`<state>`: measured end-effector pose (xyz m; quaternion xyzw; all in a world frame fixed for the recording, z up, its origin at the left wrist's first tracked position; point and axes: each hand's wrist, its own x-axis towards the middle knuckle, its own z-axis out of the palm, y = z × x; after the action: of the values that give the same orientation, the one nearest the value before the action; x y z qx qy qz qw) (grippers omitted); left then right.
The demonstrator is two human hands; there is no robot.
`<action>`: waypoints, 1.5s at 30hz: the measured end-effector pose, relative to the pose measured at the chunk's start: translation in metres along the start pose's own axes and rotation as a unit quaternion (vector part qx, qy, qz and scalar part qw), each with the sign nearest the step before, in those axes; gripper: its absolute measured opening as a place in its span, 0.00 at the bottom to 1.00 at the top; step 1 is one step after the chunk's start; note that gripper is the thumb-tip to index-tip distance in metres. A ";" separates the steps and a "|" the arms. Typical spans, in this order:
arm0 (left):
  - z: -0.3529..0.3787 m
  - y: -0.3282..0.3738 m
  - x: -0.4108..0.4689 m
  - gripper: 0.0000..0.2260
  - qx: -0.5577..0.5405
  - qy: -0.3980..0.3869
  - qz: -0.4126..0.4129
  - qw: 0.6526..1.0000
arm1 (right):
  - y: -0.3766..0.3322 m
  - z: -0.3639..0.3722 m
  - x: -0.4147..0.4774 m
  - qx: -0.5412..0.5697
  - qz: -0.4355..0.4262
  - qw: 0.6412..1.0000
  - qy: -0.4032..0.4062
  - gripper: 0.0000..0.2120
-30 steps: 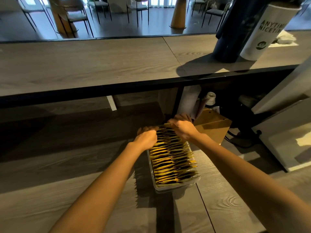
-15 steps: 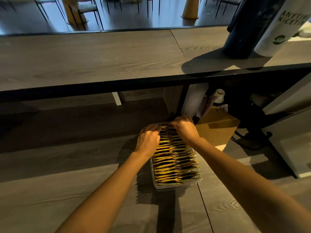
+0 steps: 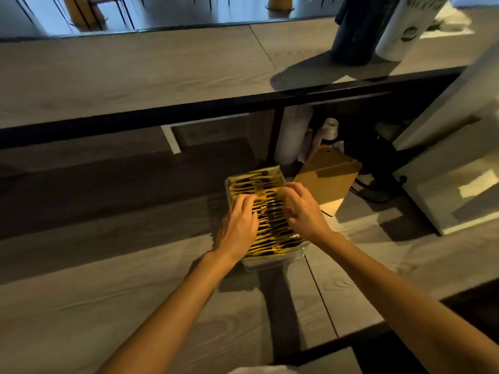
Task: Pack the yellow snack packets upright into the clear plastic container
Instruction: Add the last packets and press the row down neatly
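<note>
Here, yellow snack packets (image 3: 270, 225): directly under both hands, inside the container.
Left hand (image 3: 237, 225): fingers loosely bent, resting on packet tops, gripping nothing.
Right hand (image 3: 303, 211): fingertips curled onto the tops; whether it is pinching one cannot be told.
Packet look: yellow, dark markings, standing on edge.
Clear plastic container (image 3: 272, 261): filled by one tight row.

White cylinder (image 3: 402, 36) on counter (image 3: 162, 71), dark lettering at top edge blurred and cropped, unreadable, round green logo below, no other text legible
</note>
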<state>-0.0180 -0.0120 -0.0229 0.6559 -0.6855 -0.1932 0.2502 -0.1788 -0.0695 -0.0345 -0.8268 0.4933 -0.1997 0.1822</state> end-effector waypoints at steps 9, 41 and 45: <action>0.006 -0.005 -0.049 0.12 0.098 -0.109 0.062 0.987 | -0.007 0.000 -0.066 -0.082 -0.065 0.995 0.000 0.13; 0.008 0.031 -0.051 0.13 0.111 -0.026 -0.052 0.992 | 0.023 -0.015 -0.055 -0.079 -0.184 0.977 -0.075 0.09; -0.003 0.024 -0.040 0.13 0.118 -0.029 -0.059 0.991 | 0.021 -0.029 -0.042 -0.063 -0.128 0.989 -0.041 0.08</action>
<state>-0.0352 0.0291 -0.0102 0.7139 -0.6709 -0.1447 0.1392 -0.2274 -0.0442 -0.0262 -0.9003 0.3874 -0.1562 0.1225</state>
